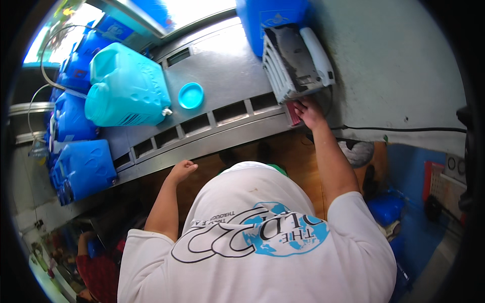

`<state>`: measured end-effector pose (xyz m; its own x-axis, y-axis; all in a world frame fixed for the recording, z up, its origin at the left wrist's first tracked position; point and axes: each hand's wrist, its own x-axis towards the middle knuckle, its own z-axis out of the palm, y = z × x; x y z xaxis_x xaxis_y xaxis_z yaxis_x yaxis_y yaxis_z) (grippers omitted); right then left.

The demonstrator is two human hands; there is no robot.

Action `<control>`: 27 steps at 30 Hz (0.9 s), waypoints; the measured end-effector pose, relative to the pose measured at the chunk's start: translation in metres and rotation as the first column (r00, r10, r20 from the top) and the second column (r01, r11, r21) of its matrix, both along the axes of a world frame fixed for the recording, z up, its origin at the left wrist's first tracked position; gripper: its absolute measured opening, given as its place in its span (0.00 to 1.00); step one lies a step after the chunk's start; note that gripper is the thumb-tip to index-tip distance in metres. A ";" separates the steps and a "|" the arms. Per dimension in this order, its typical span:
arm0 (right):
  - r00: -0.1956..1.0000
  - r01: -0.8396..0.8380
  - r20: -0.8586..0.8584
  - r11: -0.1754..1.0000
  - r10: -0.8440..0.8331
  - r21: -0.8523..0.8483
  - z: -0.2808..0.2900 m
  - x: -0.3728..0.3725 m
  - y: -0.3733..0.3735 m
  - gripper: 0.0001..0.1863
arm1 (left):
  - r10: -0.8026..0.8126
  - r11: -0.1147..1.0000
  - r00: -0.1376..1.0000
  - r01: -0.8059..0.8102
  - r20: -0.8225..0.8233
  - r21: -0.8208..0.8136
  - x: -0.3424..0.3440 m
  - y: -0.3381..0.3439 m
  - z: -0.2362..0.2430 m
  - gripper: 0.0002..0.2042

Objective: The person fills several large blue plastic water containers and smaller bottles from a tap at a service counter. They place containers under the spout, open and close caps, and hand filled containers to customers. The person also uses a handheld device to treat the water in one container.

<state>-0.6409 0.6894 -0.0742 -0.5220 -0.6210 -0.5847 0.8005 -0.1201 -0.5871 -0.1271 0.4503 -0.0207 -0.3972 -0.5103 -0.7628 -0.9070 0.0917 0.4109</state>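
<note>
My right hand (311, 113) reaches to the steel counter's front edge, with its fingers closed on a small dark-pink flat thing (293, 114) whose kind I cannot make out. Just above that hand stands a slatted grey-white container (281, 70) with a dark, stained top. A long white object (317, 55) leans along its right side. My left hand (182, 171) hangs in front of the counter, fingers curled in and nothing visible in them. On the counter, a turquoise jug (136, 83) with a small white tap lies nearest to it, beside a round turquoise lid (191, 95).
Several blue jugs (86, 164) crowd the counter's left end, and a thin clear hose (46, 70) curves above them. Another blue container (270, 17) stands at the back. A black cable (399, 129) runs along the right wall. A person in a red top (101, 272) is at lower left.
</note>
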 end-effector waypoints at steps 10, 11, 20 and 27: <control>0.997 -0.026 -0.068 1.000 0.025 -0.008 0.020 0.025 0.018 0.12 | 0.018 0.999 0.990 -0.024 0.140 0.044 -0.011 0.021 -0.003 0.22; 0.999 0.005 -0.043 1.000 -0.006 -0.027 0.018 0.020 0.013 0.12 | 0.015 0.998 0.992 -0.022 0.127 0.055 -0.018 0.018 -0.004 0.22; 0.999 0.039 0.040 0.998 -0.037 -0.058 -0.006 0.018 0.029 0.11 | -0.140 0.990 0.990 0.140 0.014 -0.014 -0.093 0.007 0.027 0.24; 0.618 -0.081 -0.504 0.686 0.604 0.723 0.034 0.043 0.089 0.11 | -0.461 0.878 0.872 0.475 0.165 -0.058 -0.098 0.001 0.074 0.26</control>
<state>-0.5977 0.7784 -0.0406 -0.7292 -0.5041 -0.4627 0.0450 0.6394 -0.7676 -0.2252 0.4509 0.0530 -0.4986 -0.3634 -0.7870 -0.7959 0.5517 0.2495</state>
